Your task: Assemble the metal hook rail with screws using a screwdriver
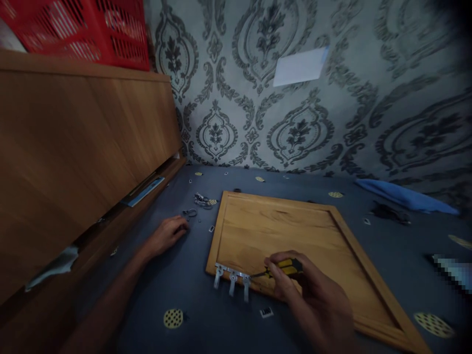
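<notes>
A yellow-and-black screwdriver point(289, 267) is gripped in my right hand point(313, 290), with its shaft pointing left. The tip reaches the right end of a metal strip with three hooks point(233, 276), lying along the near edge of a framed wooden panel point(280, 231). The hooks stick out past that edge. My left hand point(170, 235) rests on the dark blue cloth left of the panel, fingers curled together; what they hold, if anything, is hidden. Just beyond its fingertips lies a small curved metal piece point(190, 213), and farther back a small pile of metal parts point(202, 199).
A wooden cabinet point(88, 123) stands along the left, topped by a red plastic basket point(125, 34). Patterned wallpaper point(250, 113) covers the wall behind. At right lie a blue cloth point(405, 195), a dark object point(389, 212) and a blurred-out flat device point(452, 270).
</notes>
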`<state>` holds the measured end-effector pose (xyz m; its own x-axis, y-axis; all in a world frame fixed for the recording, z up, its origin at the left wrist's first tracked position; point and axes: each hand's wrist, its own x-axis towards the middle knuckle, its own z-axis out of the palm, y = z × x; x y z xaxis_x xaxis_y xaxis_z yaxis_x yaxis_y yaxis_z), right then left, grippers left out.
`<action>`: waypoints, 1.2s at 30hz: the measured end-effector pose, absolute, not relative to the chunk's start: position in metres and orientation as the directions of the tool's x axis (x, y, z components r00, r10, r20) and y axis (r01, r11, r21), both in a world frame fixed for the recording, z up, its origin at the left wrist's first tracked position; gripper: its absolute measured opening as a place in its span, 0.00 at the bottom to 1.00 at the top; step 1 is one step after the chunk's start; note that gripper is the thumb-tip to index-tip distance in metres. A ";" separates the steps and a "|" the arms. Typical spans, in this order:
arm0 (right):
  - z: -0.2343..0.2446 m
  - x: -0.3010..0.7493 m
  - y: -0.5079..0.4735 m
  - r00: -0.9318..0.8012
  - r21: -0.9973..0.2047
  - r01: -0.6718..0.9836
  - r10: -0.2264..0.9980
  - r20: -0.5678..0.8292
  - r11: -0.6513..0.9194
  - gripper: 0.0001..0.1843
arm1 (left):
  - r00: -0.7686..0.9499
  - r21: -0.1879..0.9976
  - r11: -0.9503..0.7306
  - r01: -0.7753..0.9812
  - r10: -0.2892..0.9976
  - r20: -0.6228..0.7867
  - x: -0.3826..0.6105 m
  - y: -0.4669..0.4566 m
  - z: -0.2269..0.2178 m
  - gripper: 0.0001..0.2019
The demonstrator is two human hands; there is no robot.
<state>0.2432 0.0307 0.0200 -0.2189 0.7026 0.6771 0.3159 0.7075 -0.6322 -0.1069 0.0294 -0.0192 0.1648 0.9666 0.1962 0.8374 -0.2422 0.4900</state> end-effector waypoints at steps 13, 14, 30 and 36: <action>0.021 0.242 0.030 -0.218 -0.628 0.286 0.687 0.693 0.724 0.07 | 0.084 0.493 -0.164 0.854 0.980 0.181 -0.104 0.033 -0.019 0.04; 0.021 0.241 0.029 -0.214 -0.633 0.284 0.691 0.690 0.720 0.07 | 0.083 0.496 -0.161 0.853 0.981 0.176 -0.105 0.032 -0.019 0.04; 0.024 0.242 0.028 -0.212 -0.708 0.259 0.754 0.622 0.657 0.08 | 0.025 0.442 -0.146 0.885 0.963 0.267 -0.110 0.034 -0.029 0.04; 0.024 0.241 0.027 -0.210 -0.720 0.247 0.761 0.614 0.649 0.09 | 0.045 0.428 -0.155 0.891 0.966 0.256 -0.114 0.032 -0.025 0.06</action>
